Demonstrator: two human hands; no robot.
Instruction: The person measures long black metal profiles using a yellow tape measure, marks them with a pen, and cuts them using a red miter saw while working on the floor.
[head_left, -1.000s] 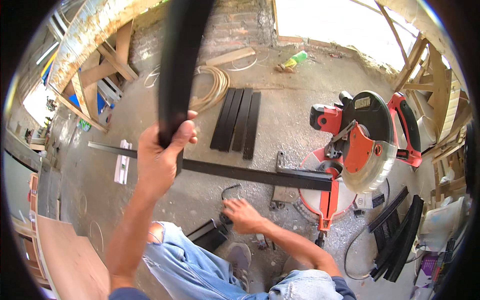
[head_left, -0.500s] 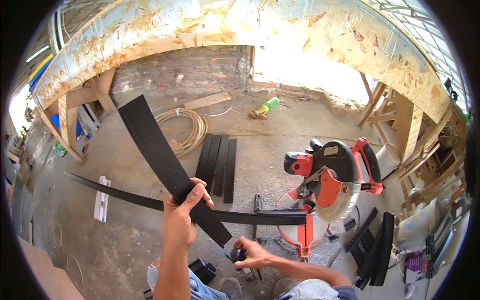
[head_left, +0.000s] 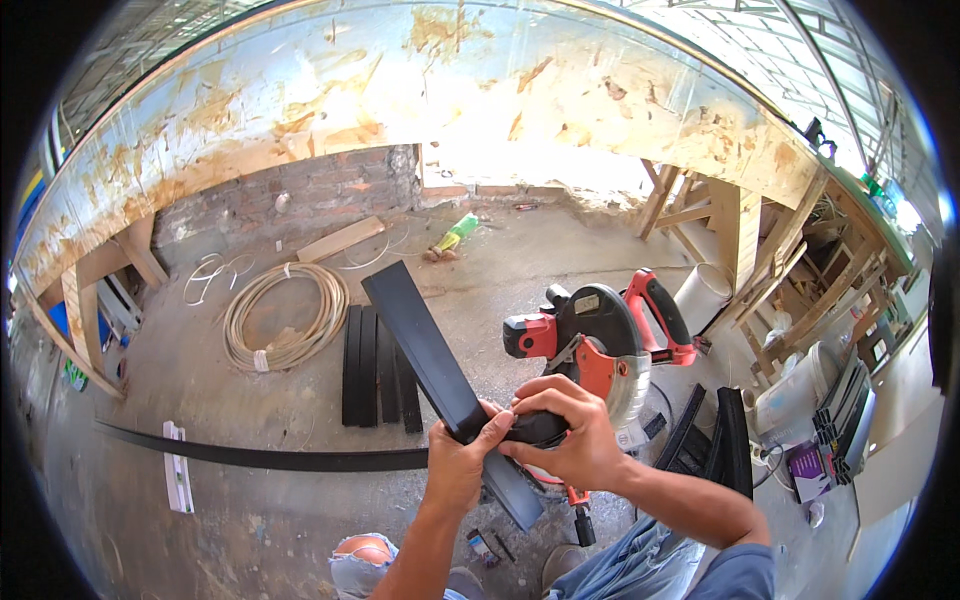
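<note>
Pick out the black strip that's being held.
It's the slanting strip in the left hand. The short strips beside the coil, the long strip crossing the level, and the pieces right of the saw aren't held.

Black strip point(head_left: 422, 345), dark object point(head_left: 538, 428)
Left hand point(head_left: 460, 470) grips the strip; right hand point(head_left: 582, 440) holds the object beside it; a saw point(head_left: 600, 318) stands beyond.

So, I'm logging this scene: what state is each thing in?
Held black strip, raised, slanting
Dark rounded object, held at the strip
Left hand, gripping the strip
Right hand, gripping the dark object
Long black strip, lying across the white level
Short black strips, side by side
Pale hose, coiled and tied
Green bottle, lying on its side
Miter saw, partly hidden, power state unclear
</note>
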